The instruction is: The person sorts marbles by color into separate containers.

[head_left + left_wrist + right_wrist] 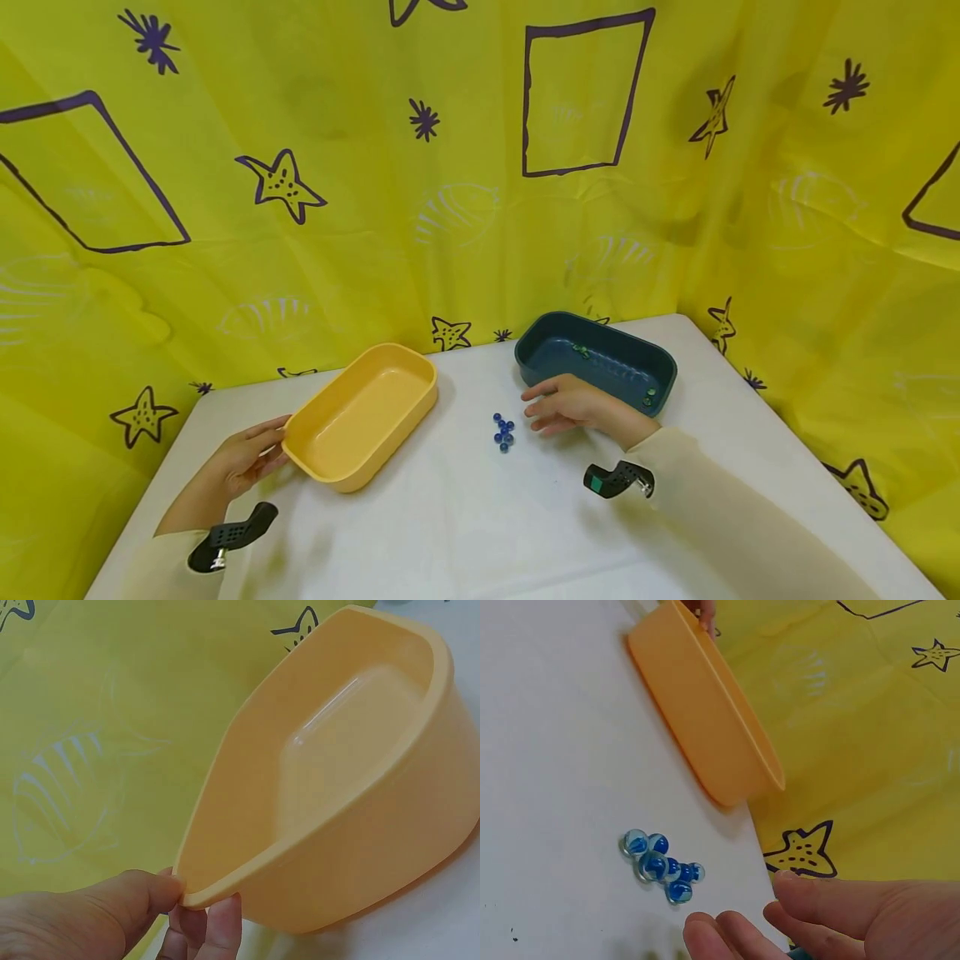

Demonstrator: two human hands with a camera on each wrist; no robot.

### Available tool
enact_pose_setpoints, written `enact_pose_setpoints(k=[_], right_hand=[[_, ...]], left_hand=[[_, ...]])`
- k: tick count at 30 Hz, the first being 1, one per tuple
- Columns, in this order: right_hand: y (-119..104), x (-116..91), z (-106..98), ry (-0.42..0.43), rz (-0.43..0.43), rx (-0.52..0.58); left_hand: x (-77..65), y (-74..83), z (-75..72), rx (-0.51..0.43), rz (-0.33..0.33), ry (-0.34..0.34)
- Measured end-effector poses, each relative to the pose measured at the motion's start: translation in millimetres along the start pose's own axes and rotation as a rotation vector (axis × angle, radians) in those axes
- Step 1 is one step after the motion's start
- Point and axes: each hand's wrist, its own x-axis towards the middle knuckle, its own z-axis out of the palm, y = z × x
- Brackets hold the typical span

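My left hand point(243, 462) pinches the near-left rim of a yellow plastic tub point(386, 446), thumb on one side and fingers on the other, as the left wrist view shows. The tub's visible inside holds nothing. Several clear glass marbles with blue swirls point(504, 433) lie in a small cluster on the table, right of the tub. Just right of them my right hand point(573, 406) hovers with relaxed, slightly bent fingers and nothing in them. In the right wrist view, its fingertips point(705, 937) are close to the blue marbles point(654, 865) but apart from them.
A dark teal tub point(543, 371) stands at the back right, partly behind my right hand. Several green marbles point(581, 351) lie inside it. The white table point(465, 517) meets a yellow patterned curtain point(360, 275) behind and at the right.
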Motion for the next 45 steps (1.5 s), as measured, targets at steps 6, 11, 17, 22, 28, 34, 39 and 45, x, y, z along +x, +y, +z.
enact_pose_setpoints(k=[6,11,17,22,28,34,39,45], right_hand=[[4,9,11,0.046,-0.001,-0.038],[10,16,17,0.092,-0.002,-0.078],[17,23,23,0.14,0.015,-0.158],[22,29,27,0.194,0.027,-0.146],[24,35,33,0.246,0.029,-0.173],[20,38,37,0.272,0.034,-0.212],[15,38,42,0.294,0.042,-0.242],[17,43,39,0.279,0.03,-0.242]], left_hand=[[-0.4,-0.7,2.4,0.011,0.003,-0.006],[0.3,-3.4,4.2,-0.006,0.014,-0.013],[-2.0,-3.9,6.4,-0.029,0.012,-0.022],[-3.5,-4.0,7.0,-0.034,0.012,-0.026],[-3.6,-5.0,5.4,-0.047,0.007,-0.032],[-4.1,-5.5,4.8,-0.032,0.008,-0.025],[-5.1,-6.2,4.7,-0.027,0.008,-0.018],[-5.0,-6.3,3.9,-0.04,0.003,-0.015]])
